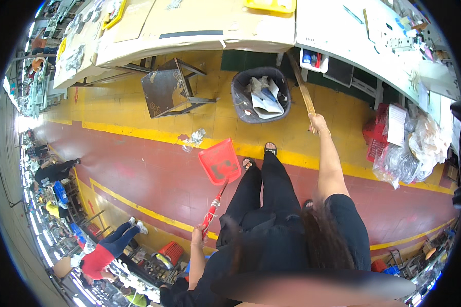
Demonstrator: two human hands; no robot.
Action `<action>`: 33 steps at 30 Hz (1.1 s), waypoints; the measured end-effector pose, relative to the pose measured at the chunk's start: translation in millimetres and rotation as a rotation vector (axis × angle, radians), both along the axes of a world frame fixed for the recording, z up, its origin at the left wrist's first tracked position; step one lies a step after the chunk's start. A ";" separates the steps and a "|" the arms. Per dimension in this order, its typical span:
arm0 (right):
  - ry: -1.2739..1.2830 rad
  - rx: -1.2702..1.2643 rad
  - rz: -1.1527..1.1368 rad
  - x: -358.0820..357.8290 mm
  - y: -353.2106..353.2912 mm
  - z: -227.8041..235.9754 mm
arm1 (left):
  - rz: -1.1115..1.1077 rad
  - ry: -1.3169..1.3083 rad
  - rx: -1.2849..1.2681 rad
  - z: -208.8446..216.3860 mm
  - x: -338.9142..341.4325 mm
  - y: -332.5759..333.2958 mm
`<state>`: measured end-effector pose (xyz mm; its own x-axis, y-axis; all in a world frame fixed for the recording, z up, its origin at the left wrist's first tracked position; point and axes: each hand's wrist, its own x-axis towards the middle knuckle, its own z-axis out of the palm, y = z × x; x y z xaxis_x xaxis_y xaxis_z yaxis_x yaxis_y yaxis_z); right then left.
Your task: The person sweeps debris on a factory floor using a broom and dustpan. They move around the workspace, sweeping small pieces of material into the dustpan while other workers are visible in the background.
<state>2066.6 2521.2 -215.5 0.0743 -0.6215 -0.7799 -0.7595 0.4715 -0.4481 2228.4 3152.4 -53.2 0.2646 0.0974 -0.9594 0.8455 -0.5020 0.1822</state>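
My left hand [198, 236] is closed round the red handle of a long-handled dustpan [210, 156]. The red pan rests on the floor left of my feet, with dark smudges on its inside. A small heap of crumpled plastic scraps [195, 138] lies on the floor just beyond it. My right hand [318, 123], arm stretched forward, grips a long wooden stick [304, 91]. This stick slants away under the white table, where its far end is hidden. Left of it stands a dark waste bin [236, 97] lined with a bag, holding paper and crumpled plastic.
A metal-legged stool [160, 91] stands by the covered table [200, 41]. At the right, a red crate [376, 130] and clear plastic bags [420, 143] sit beside the white table [333, 30]. A person in a red top [96, 261] is behind at the left.
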 end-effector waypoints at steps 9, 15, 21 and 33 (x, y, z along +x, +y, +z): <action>0.087 0.189 0.049 -100.9 129.4 34.9 | 0.084 -0.131 0.099 -0.6 25.1 14.4; -0.155 0.417 -0.163 -78.7 125.1 51.1 | 0.053 -0.134 0.067 -3.4 58.4 27.2; -0.326 0.669 -0.451 -96.5 166.2 90.7 | 0.014 -0.086 0.108 -5.3 100.6 58.4; -0.036 0.728 -0.476 -110.7 350.5 163.7 | -0.187 -0.097 0.141 -62.7 214.6 143.6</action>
